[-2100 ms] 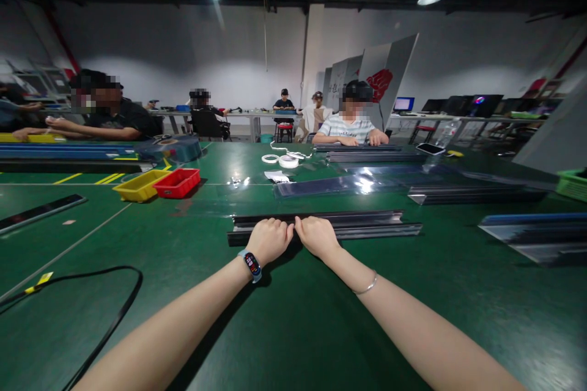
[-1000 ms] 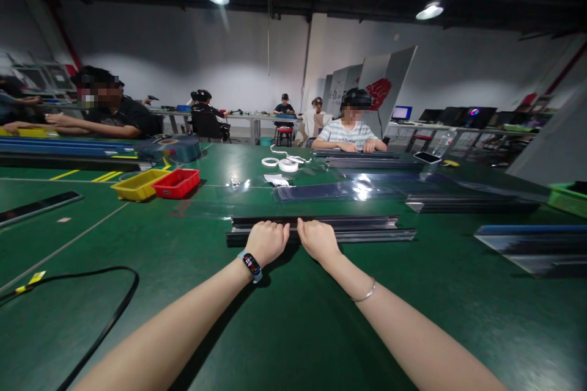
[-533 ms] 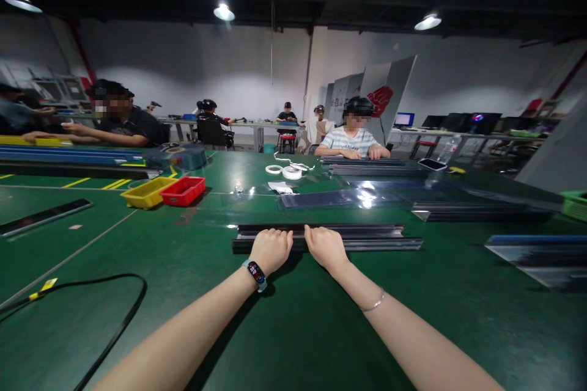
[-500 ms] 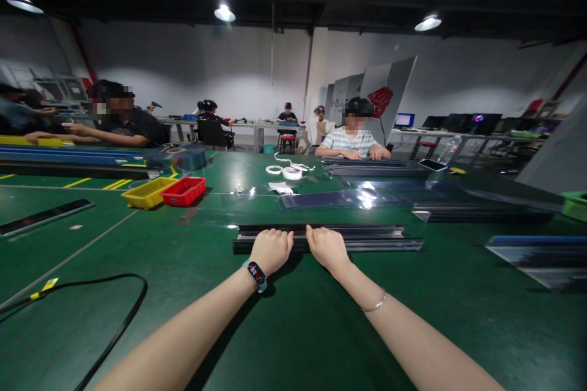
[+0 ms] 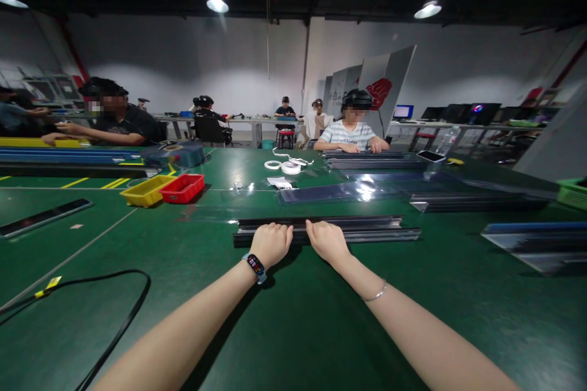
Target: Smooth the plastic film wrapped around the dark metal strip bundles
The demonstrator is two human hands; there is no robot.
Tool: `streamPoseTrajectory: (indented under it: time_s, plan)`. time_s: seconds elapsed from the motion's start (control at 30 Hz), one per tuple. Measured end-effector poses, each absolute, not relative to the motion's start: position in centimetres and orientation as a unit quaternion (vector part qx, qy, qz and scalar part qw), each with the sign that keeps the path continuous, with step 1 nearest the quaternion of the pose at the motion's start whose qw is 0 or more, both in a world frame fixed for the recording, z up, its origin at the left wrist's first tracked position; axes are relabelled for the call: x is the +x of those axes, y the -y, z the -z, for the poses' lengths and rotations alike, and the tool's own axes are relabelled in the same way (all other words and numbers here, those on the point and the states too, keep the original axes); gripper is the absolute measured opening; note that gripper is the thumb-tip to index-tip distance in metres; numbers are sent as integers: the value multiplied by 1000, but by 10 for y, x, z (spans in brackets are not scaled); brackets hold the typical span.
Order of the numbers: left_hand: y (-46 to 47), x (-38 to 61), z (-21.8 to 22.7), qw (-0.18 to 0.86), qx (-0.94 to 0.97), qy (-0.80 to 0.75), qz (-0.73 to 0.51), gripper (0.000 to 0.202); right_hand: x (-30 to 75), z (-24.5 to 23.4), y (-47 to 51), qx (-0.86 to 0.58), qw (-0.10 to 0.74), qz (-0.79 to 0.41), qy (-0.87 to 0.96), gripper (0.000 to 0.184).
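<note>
And the hands have come apart! The right hand and the left hand, thumbs almost meeting two seconds ago, now show a clear gap along the black channel. Each is clenched over that channel, gripping its near side, fingertips hidden from us. Underneath everything, the big green table, carrying the channel flat and lengthwise across the view. Well beyond the channel, on the far side, a person in a striped shirt leans in. The channel itself pokes out past both hands, much more of it to the right. Just behind it, a clear plastic strip, shining under the lamps! Off past its left end, a yellow tray, and touching that, the slightly smaller red tray. Smallest of the lot, farther behind the channel: white tape rolls.
</note>
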State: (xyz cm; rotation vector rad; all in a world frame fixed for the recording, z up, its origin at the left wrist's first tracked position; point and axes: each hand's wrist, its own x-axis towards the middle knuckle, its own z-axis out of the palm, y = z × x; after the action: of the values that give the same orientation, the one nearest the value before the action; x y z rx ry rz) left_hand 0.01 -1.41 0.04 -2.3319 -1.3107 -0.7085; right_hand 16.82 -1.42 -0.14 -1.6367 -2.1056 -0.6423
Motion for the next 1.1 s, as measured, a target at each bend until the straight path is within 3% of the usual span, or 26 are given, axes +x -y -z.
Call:
streamPoseTrajectory:
  time_s: [0.43, 0.77, 1.1]
  plan:
    - [13, 6, 1, 185, -839, 456, 233, 38, 149, -4, 18, -553, 173, 220, 785, 43]
    - [19, 3, -4, 186, -830, 468, 241, 39, 160, -1, 20, -568, 205, 242, 760, 43]
    - [16, 7, -9, 157, -832, 490, 207, 43, 165, -3, 12, -540, 153, 240, 792, 38]
